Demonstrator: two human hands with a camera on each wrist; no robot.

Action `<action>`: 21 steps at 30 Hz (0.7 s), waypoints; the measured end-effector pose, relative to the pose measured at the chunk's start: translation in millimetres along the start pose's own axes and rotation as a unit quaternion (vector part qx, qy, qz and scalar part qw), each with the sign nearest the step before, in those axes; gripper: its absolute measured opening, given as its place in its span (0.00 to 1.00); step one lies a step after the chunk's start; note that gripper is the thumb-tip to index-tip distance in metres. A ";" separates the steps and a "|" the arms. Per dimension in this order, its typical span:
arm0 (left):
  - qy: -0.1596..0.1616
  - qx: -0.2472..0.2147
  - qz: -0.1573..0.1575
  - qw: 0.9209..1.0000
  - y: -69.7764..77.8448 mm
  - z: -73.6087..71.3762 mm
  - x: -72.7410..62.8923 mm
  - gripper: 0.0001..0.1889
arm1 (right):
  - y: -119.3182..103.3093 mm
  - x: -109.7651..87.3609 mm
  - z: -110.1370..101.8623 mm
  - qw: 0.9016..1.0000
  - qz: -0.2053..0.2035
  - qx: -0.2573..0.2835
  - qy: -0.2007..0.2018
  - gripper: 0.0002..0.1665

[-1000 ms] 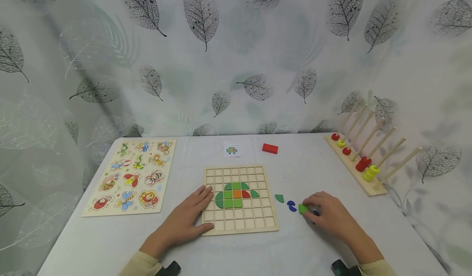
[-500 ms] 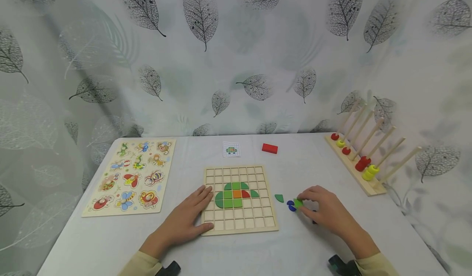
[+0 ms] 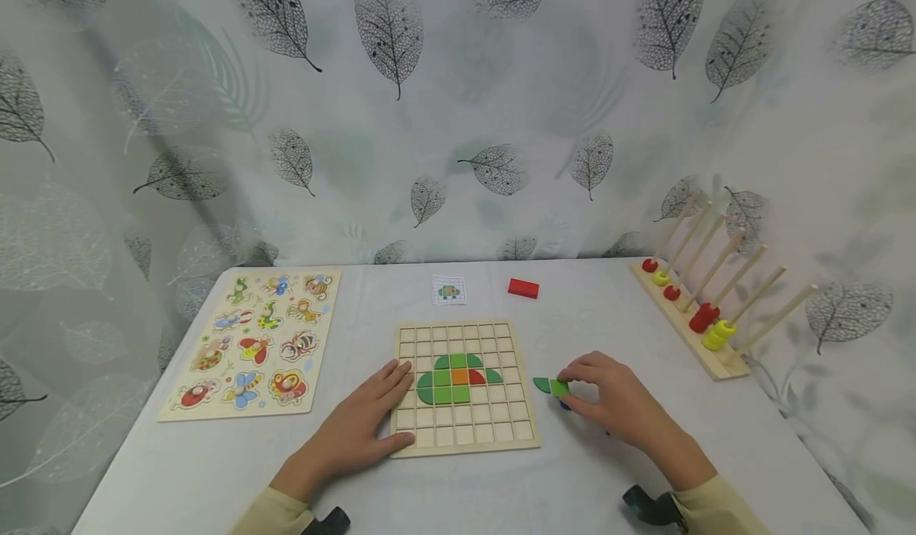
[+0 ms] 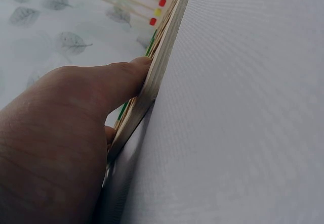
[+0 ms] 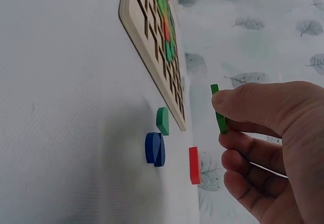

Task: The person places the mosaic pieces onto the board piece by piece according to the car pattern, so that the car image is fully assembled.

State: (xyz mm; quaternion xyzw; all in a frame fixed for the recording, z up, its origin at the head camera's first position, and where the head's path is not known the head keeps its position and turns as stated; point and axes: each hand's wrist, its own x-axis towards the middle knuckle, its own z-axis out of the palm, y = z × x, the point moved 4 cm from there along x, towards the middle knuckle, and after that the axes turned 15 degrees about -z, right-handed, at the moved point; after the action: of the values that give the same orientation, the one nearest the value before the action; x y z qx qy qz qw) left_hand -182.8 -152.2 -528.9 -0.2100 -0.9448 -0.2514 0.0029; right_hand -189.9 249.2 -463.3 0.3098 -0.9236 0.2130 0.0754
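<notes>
My right hand [image 3: 621, 401] pinches a light green square tile [image 3: 559, 389] between thumb and fingers. In the right wrist view this tile [image 5: 219, 110] is raised off the table. A dark green quarter-round piece [image 3: 541, 385] lies between the hand and the wooden grid board [image 3: 425, 438]. Blue rounded pieces [image 5: 154, 149] lie below the hand, largely covered in the head view. My left hand [image 3: 361, 420] rests at the board's left edge, fingers extended and thumb [image 4: 132, 77] touching the rim. Green, orange and red pieces [image 3: 452, 377] sit in the board's middle cells.
A small pattern card [image 3: 448, 290] lies behind the board, with a red block [image 3: 523, 288] to its right. An insect picture puzzle [image 3: 250, 360] is at the left. Toward the right stands a wooden peg rack [image 3: 690, 320] with red and yellow beads.
My right hand, holding the green square tile, has moved left and slightly away from me, over the blue pieces toward the board. The left hand has stayed put.
</notes>
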 end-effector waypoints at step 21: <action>-0.007 -0.006 -0.005 1.000 -1.0 0.4 -0.1 0.48 | -22.3 24.5 8.2 0.997 -0.074 0.020 0.002 0.15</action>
State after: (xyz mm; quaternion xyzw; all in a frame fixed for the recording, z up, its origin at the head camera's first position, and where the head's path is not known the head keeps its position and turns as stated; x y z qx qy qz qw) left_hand -183.0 -152.8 -529.7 -0.2067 -0.9444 -0.2557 -0.0066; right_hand -196.0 216.3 -456.3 0.3780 -0.8936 0.2261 0.0867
